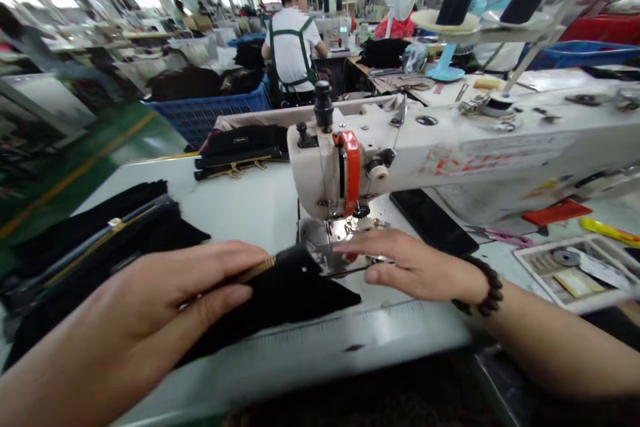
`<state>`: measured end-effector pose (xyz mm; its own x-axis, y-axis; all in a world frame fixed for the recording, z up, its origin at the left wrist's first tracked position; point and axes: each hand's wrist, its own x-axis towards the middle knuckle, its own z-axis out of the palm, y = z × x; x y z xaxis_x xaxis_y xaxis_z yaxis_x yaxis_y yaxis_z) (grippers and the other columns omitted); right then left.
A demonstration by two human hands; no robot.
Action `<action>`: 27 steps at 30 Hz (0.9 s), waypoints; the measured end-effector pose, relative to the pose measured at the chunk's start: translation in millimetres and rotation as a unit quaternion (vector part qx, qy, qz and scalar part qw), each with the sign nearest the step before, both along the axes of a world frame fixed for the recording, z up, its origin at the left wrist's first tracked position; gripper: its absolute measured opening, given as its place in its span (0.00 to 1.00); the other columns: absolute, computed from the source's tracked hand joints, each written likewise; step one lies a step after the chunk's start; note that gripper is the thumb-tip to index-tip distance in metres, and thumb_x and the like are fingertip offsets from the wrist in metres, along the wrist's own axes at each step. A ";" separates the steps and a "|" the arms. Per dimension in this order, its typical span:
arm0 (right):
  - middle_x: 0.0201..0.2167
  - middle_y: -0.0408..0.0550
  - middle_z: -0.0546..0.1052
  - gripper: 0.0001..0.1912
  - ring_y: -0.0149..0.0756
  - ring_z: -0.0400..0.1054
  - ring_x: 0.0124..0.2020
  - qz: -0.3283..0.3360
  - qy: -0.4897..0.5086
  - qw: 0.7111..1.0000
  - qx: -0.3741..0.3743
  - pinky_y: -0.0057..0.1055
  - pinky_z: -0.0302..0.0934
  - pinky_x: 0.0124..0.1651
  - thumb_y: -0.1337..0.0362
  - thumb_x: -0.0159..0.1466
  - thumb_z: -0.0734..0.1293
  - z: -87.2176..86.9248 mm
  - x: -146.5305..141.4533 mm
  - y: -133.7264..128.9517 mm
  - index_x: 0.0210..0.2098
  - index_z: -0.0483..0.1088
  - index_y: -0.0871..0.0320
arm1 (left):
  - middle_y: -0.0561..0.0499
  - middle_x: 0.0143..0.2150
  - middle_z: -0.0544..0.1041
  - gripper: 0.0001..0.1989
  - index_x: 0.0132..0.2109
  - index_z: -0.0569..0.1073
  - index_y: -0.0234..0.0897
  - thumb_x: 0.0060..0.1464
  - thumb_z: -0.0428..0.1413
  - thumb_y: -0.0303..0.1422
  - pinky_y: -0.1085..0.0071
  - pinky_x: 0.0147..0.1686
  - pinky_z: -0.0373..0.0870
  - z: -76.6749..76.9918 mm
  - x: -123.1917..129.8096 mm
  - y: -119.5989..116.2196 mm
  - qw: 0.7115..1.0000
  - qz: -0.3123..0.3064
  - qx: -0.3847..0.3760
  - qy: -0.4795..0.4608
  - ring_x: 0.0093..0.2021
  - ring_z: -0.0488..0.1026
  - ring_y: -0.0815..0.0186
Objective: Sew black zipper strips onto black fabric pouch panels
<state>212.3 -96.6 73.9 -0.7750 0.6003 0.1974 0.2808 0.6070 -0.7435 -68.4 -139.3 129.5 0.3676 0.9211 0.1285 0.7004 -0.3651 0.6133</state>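
My left hand (185, 307) pinches a black fabric piece (280, 303) between thumb and fingers, along an edge where gold zipper teeth show. The piece lies over the front of the white table, its right corner pointing toward the sewing machine (320, 173). My right hand (405, 263), with a dark bead bracelet on the wrist, is beside the needle area, fingers apart and nothing seen between them. Its fingertips are near the metal plate under the needle. More black fabric with a gold zipper (115, 230) lies to the left of my left hand.
Black zippered pieces (245, 143) lie behind the machine head. A black phone (433, 220) and a parts tray (545, 273) are on the right. A blue crate (210, 117) stands behind the table, near a seated person (293, 47). Thread cones rise at upper right.
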 end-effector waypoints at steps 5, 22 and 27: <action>0.35 0.46 0.72 0.16 0.31 0.65 0.35 -0.026 0.104 0.968 -0.227 0.27 0.60 0.37 0.57 0.62 0.59 10.9 -27.8 -34.0 0.42 0.68 0.61 | 0.51 0.46 0.75 0.19 0.52 0.68 0.42 0.53 0.53 0.37 0.68 0.46 0.69 15.2 6.2 4.0 0.960 0.007 -0.241 -0.145 0.45 0.72 0.60; 0.18 0.34 0.56 0.22 0.22 0.47 0.18 -0.049 0.176 0.950 -0.252 0.21 0.41 0.20 0.70 0.58 0.62 -6.8 -45.1 -54.0 0.52 0.60 0.57 | 0.48 0.44 0.76 0.24 0.55 0.65 0.38 0.51 0.54 0.35 0.63 0.46 0.67 -4.8 17.9 -18.8 0.941 -0.006 -0.268 -0.207 0.44 0.72 0.58; 0.22 0.35 0.62 0.15 0.20 0.53 0.21 0.004 0.141 0.969 -0.202 0.18 0.49 0.23 0.69 0.57 0.65 -11.9 -41.7 -56.4 0.45 0.65 0.59 | 0.55 0.46 0.75 0.16 0.47 0.72 0.49 0.50 0.55 0.40 0.64 0.52 0.62 -23.7 18.1 -17.9 0.980 -0.043 -0.173 -0.090 0.48 0.69 0.57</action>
